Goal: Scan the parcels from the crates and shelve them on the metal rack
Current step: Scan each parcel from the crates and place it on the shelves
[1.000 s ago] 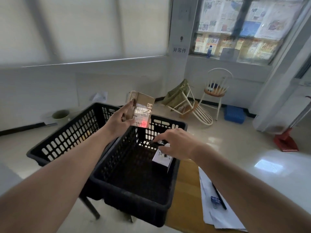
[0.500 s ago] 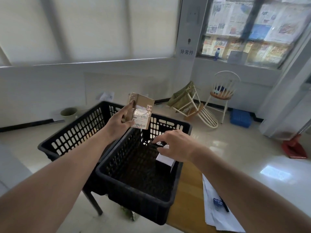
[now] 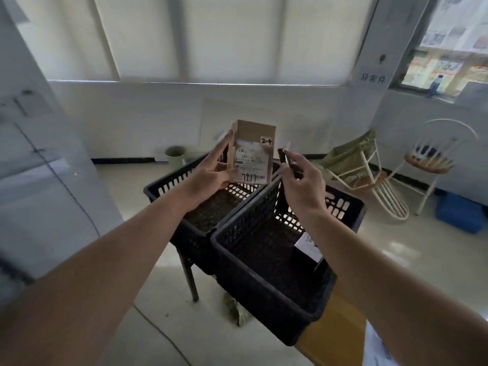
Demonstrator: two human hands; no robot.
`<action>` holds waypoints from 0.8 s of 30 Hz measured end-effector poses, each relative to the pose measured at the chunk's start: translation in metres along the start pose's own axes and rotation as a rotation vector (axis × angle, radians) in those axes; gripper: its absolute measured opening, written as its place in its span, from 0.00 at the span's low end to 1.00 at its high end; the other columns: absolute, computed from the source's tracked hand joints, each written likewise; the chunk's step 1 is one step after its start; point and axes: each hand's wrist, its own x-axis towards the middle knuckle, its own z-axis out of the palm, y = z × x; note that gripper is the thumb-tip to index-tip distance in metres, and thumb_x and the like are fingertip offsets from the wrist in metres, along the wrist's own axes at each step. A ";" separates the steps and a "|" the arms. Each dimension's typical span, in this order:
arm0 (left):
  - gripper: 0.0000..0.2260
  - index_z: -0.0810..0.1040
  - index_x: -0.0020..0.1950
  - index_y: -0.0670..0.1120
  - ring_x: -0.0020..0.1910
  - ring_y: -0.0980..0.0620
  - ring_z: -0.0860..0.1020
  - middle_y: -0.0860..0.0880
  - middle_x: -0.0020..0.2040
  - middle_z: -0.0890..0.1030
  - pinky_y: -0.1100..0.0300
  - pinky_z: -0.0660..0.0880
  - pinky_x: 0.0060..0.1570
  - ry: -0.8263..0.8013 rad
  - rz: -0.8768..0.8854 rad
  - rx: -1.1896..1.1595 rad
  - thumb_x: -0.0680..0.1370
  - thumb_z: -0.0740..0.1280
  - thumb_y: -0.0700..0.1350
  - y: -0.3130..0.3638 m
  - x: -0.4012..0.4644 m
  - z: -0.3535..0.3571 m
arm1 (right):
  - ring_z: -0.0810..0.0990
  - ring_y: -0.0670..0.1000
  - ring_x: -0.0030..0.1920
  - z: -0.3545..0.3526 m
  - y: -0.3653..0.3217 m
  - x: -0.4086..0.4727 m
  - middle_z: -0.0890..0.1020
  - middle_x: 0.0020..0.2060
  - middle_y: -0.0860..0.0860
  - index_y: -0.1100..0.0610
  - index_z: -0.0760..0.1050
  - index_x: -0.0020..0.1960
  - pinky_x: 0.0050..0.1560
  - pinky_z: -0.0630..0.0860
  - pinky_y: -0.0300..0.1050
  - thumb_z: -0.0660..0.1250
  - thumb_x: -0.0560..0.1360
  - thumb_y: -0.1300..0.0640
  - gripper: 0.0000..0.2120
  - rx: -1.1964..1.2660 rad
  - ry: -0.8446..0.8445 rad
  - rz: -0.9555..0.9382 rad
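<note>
My left hand (image 3: 211, 177) grips a small brown cardboard parcel (image 3: 261, 136) upright above the crates; its white label faces me, with "2-4" and "7917" written on it. Just right of the parcel, my right hand (image 3: 302, 183) pinches a slim dark tool (image 3: 283, 156), apart from the box. Below stand two black plastic crates: the near crate (image 3: 261, 297) holds a dark parcel with a white label (image 3: 307, 247) against its right wall, and the far crate (image 3: 169, 187) sits behind it on the left. No metal rack is plainly visible.
A pale grey cabinet (image 3: 39, 186) stands close on the left. A tipped white chair (image 3: 369, 180), an upright chair (image 3: 433, 159) and a blue box (image 3: 459, 215) are at the right. A green bucket (image 3: 175, 155) sits by the wall. A wooden table (image 3: 335, 331) with papers (image 3: 377, 350) lies under the near crate.
My right hand has risen out of the near crate to beside the brown parcel, leaving the white-labelled parcel inside. The red glow on the parcel's label is gone. The view has swung left.
</note>
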 end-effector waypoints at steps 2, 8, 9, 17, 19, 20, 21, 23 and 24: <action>0.40 0.58 0.76 0.81 0.62 0.48 0.83 0.48 0.65 0.79 0.46 0.79 0.67 0.031 -0.017 -0.025 0.82 0.70 0.39 0.000 -0.021 -0.017 | 0.76 0.44 0.67 0.020 -0.013 -0.003 0.81 0.69 0.46 0.42 0.77 0.75 0.71 0.73 0.50 0.67 0.85 0.51 0.19 0.068 -0.020 -0.060; 0.38 0.59 0.79 0.76 0.69 0.42 0.80 0.41 0.74 0.75 0.40 0.76 0.70 0.094 -0.041 -0.141 0.83 0.69 0.40 0.007 -0.099 -0.072 | 0.77 0.54 0.69 0.090 -0.055 -0.034 0.76 0.70 0.49 0.36 0.73 0.76 0.69 0.77 0.63 0.62 0.87 0.48 0.19 0.161 -0.165 -0.186; 0.38 0.59 0.78 0.77 0.69 0.42 0.80 0.40 0.75 0.74 0.40 0.76 0.71 0.111 -0.040 -0.150 0.83 0.70 0.40 0.008 -0.114 -0.083 | 0.78 0.53 0.68 0.103 -0.064 -0.042 0.77 0.68 0.49 0.36 0.73 0.76 0.68 0.78 0.62 0.62 0.87 0.48 0.19 0.182 -0.174 -0.208; 0.41 0.57 0.78 0.78 0.68 0.45 0.81 0.41 0.67 0.82 0.41 0.74 0.73 0.303 -0.044 -0.091 0.80 0.73 0.41 0.005 -0.249 -0.189 | 0.79 0.55 0.66 0.215 -0.137 -0.141 0.74 0.65 0.53 0.41 0.75 0.77 0.61 0.83 0.58 0.62 0.87 0.50 0.19 0.340 -0.364 -0.307; 0.41 0.57 0.79 0.77 0.68 0.44 0.81 0.41 0.66 0.83 0.41 0.74 0.72 0.342 -0.040 -0.086 0.82 0.71 0.38 0.000 -0.288 -0.219 | 0.78 0.56 0.65 0.243 -0.155 -0.173 0.74 0.64 0.54 0.42 0.74 0.77 0.60 0.84 0.59 0.61 0.88 0.50 0.19 0.362 -0.406 -0.329; 0.42 0.58 0.79 0.77 0.67 0.43 0.81 0.41 0.66 0.83 0.41 0.75 0.72 0.365 -0.041 -0.082 0.82 0.71 0.37 -0.001 -0.308 -0.233 | 0.78 0.57 0.65 0.257 -0.164 -0.190 0.74 0.64 0.54 0.42 0.74 0.78 0.60 0.84 0.59 0.61 0.88 0.50 0.19 0.374 -0.423 -0.337; 0.42 0.59 0.79 0.76 0.67 0.44 0.82 0.41 0.66 0.83 0.42 0.76 0.71 0.388 -0.041 -0.081 0.82 0.71 0.37 -0.001 -0.326 -0.246 | 0.78 0.57 0.65 0.271 -0.173 -0.206 0.74 0.64 0.54 0.42 0.74 0.78 0.59 0.84 0.59 0.61 0.88 0.50 0.19 0.385 -0.438 -0.345; 0.42 0.61 0.78 0.76 0.67 0.44 0.81 0.39 0.67 0.80 0.45 0.79 0.68 0.446 -0.034 -0.074 0.80 0.73 0.37 0.000 -0.366 -0.269 | 0.78 0.54 0.65 0.299 -0.190 -0.238 0.74 0.64 0.53 0.42 0.74 0.78 0.59 0.84 0.52 0.61 0.88 0.52 0.19 0.413 -0.463 -0.358; 0.42 0.63 0.78 0.76 0.67 0.44 0.81 0.38 0.68 0.79 0.46 0.80 0.67 0.483 -0.027 -0.071 0.78 0.74 0.38 0.001 -0.386 -0.281 | 0.78 0.52 0.65 0.312 -0.199 -0.254 0.74 0.64 0.52 0.42 0.74 0.78 0.58 0.84 0.46 0.62 0.88 0.53 0.19 0.425 -0.473 -0.364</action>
